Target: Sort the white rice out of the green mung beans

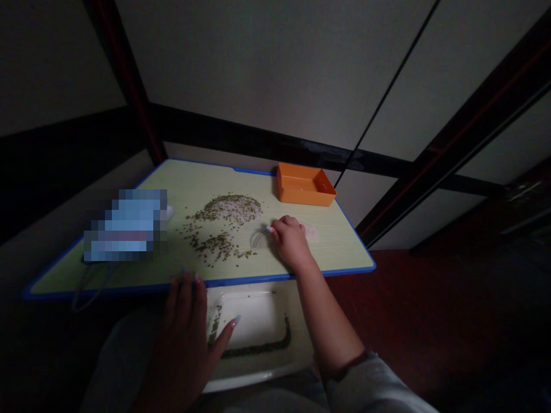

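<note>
Resting the left hand [187, 321], grip spread with thumb apart and seemingly around nothing, over the left side of a white basin [252, 321] with green grains [258, 349] lined along the inner edges. Reaching with those fingertips to the near blue edge of the pale surface [340, 252]. Curling the right hand [290, 241] over a see-through piece [260, 238] there; cannot tell whether this grip pinches it. Scattered to its left, small green seeds [235, 206] in two loose patches. Farther left, a pixelated blue item [129, 226]; at the far edge, an orange tray [306, 195].
</note>
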Motion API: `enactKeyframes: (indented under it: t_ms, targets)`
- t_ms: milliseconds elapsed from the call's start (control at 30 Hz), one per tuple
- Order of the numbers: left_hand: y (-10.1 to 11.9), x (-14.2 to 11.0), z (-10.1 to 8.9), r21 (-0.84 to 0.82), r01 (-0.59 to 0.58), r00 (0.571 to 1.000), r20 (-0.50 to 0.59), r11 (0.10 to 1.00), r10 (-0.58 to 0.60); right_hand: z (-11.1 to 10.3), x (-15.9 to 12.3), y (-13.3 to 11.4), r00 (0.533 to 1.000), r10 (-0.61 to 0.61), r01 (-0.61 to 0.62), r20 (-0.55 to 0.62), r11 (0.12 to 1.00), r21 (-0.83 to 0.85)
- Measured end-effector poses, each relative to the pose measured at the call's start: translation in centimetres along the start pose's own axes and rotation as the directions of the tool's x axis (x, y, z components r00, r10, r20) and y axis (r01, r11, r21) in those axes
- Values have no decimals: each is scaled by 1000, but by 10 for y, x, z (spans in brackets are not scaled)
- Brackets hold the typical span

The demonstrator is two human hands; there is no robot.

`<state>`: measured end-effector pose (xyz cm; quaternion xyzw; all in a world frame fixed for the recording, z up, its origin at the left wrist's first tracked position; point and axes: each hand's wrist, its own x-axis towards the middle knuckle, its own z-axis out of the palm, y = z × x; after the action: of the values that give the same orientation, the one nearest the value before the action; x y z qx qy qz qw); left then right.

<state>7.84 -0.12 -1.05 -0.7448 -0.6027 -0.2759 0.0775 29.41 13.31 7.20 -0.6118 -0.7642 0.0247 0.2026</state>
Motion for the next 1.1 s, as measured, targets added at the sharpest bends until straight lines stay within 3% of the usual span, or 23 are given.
enactKeyframes:
  t_ms: [1100]
  targets:
    - [1, 1, -2, -19, 18, 1000, 26, 1000, -17, -1, -3, 8, 997, -70, 65, 43, 992, 107]
